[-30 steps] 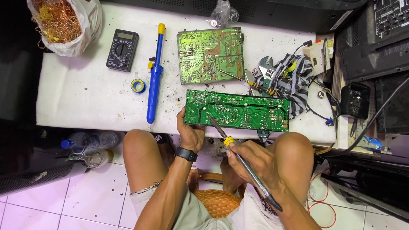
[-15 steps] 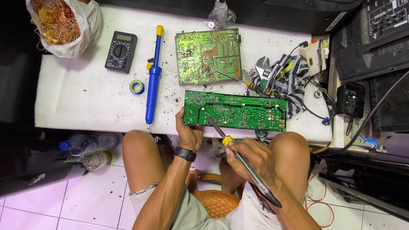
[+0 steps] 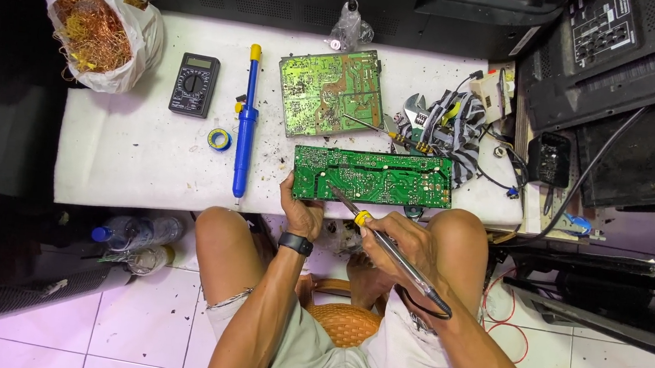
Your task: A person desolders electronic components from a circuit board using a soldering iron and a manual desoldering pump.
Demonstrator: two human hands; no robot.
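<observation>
Left hand [image 3: 303, 213] clamped on the near left corner of the long green circuit board [image 3: 391, 178], steadying it at the near edge of the white counter [image 3: 131, 167]. Right hand [image 3: 395, 241] closed around a soldering iron [image 3: 386, 240] like a pen, yellow collar just past the fingers, black cord trailing back over the lap. Metal tip angled far and left, resting on or just above the solder side of the board near its left end; contact too fine to confirm.

Board lying flat, solder side up, partly overhanging the near counter edge above the knees. No smoke or fresh blob of solder discernible, so work at this joint looks just under way rather than finished. Rest of the board's joints appear untouched, though too small to judge.

Blue desoldering pump [image 3: 247, 122] lying unused well left of the board, a small roll of tape [image 3: 219, 139] just beside it. Black multimeter [image 3: 194, 84] farther left, also idle. Second green board [image 3: 332, 91] set aside on the far side, tilted. Bag of copper wire scrap [image 3: 96, 30] at the far left corner. Tangle of wires and tools [image 3: 447, 123] at the right.
</observation>
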